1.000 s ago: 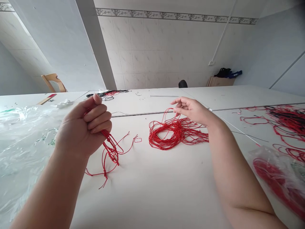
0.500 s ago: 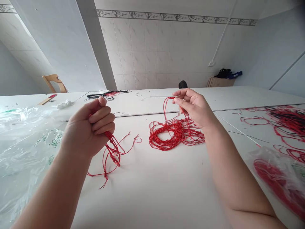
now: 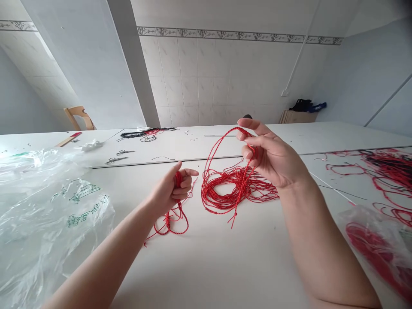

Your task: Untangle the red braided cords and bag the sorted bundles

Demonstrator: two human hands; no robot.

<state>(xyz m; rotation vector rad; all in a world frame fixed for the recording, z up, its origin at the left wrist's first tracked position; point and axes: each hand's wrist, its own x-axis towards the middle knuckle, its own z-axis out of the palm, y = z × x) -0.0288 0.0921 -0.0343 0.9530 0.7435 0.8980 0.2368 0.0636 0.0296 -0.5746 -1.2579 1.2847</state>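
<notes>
My left hand point(image 3: 167, 189) is closed around a bunch of knotted red cord bracelets point(image 3: 168, 221), its index finger stretched out to the right. Loops and loose ends dangle below that fist. On the right, my right hand point(image 3: 275, 156) holds up another red cord bracelet point(image 3: 216, 146) by its knotted section, with fingers curled. This bracelet hangs as a long open loop, its frayed ends low in the middle. Behind it, a coiled heap of red cords point(image 3: 209, 194) lies on the white table point(image 3: 219, 266); the hanging loop overlaps it in view.
Clear plastic bags point(image 3: 80, 240) with green print cover the left side. Small scissors point(image 3: 117, 160) and a black cord bundle point(image 3: 138, 134) lie farther back. At right are tangled red and black cords point(image 3: 392, 167) and a bag of red cord point(image 3: 370, 244).
My left hand has moved right and down toward the middle with its bunch, extending its index finger. My right hand now shows a wider hanging bracelet loop. Scissors have come into view.
</notes>
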